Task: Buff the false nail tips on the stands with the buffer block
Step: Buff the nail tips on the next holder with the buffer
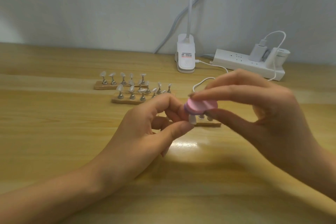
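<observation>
Pink buffer block (200,106) pinched between thumb and fingertips of right hand (272,114), centre of scene, directly over 1 false nail tip (192,120). Tip pinched between thumb and forefinger of left hand (145,127). Just behind: wooden stand strip (211,124). Far left: 2 strips of tipped metal stands (127,85) on wooden table (54,114).

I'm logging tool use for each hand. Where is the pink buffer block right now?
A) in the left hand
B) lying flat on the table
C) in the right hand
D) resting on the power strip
C: the right hand pinches the pink buffer block between fingers and thumb, just above a nail tip that the left hand holds.
</observation>
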`<state>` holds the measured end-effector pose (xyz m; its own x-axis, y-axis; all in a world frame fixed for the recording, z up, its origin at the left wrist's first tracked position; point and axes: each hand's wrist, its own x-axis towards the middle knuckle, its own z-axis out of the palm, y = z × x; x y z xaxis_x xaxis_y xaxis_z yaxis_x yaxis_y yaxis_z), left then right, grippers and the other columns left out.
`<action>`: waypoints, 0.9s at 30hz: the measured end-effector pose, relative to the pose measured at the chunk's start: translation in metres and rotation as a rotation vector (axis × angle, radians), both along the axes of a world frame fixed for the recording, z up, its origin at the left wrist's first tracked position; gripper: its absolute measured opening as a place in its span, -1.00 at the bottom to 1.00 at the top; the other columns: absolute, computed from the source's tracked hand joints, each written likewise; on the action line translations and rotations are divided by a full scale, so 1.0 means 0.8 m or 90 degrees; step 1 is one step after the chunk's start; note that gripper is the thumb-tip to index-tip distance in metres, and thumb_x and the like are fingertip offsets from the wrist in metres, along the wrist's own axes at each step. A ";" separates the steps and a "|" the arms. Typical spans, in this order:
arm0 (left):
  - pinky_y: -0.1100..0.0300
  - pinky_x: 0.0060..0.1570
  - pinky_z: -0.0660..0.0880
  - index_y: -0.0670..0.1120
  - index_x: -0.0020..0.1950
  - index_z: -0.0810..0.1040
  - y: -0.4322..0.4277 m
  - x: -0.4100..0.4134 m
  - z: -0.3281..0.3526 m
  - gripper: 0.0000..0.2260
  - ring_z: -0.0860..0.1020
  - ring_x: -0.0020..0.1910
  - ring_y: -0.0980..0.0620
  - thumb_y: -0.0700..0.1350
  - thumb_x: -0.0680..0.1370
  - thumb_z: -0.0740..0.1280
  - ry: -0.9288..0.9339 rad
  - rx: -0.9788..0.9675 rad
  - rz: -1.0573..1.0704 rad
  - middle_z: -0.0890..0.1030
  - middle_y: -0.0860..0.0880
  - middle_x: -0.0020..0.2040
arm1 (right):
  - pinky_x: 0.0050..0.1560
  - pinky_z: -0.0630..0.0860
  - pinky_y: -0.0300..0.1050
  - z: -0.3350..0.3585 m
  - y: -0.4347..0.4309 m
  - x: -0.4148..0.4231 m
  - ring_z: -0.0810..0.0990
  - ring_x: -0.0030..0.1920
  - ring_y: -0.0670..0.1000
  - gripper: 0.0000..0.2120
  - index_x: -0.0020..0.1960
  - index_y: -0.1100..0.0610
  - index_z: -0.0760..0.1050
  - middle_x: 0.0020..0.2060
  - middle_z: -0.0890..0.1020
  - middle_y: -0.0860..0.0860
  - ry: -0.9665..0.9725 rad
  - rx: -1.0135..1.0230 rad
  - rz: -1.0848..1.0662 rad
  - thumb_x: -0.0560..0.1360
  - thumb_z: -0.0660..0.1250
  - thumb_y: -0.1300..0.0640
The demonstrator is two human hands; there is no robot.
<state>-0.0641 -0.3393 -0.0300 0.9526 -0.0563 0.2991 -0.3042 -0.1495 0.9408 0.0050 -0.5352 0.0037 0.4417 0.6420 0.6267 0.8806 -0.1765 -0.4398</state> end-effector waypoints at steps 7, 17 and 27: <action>0.28 -0.45 0.33 0.05 -0.16 0.59 -0.002 -0.002 0.000 -0.97 0.43 -0.47 0.05 -0.03 0.45 0.42 0.017 -0.006 -0.004 0.52 0.10 -0.31 | 0.04 0.56 -0.06 -0.003 0.001 0.003 0.65 0.05 0.03 -0.79 0.15 0.01 0.62 -0.01 0.65 0.02 0.017 0.022 0.017 0.51 0.45 0.13; 0.33 -0.51 0.26 0.04 -0.16 0.58 -0.001 -0.003 0.002 -0.93 0.35 -0.53 0.15 0.00 0.45 0.42 0.009 0.003 -0.006 0.58 0.00 -0.29 | 0.04 0.55 -0.10 -0.006 0.002 0.003 0.65 0.05 0.01 -0.79 0.15 0.01 0.62 0.01 0.65 -0.02 0.016 0.008 0.028 0.51 0.44 0.11; 0.35 -0.43 0.25 0.12 -0.17 0.60 0.000 -0.004 0.002 -0.89 0.38 -0.44 -0.13 0.06 0.43 0.50 -0.050 0.025 0.026 0.58 0.06 -0.24 | 0.04 0.54 -0.12 0.000 -0.001 0.000 0.64 0.03 0.00 -0.79 0.16 0.03 0.63 0.00 0.64 -0.01 -0.004 0.004 0.010 0.52 0.44 0.12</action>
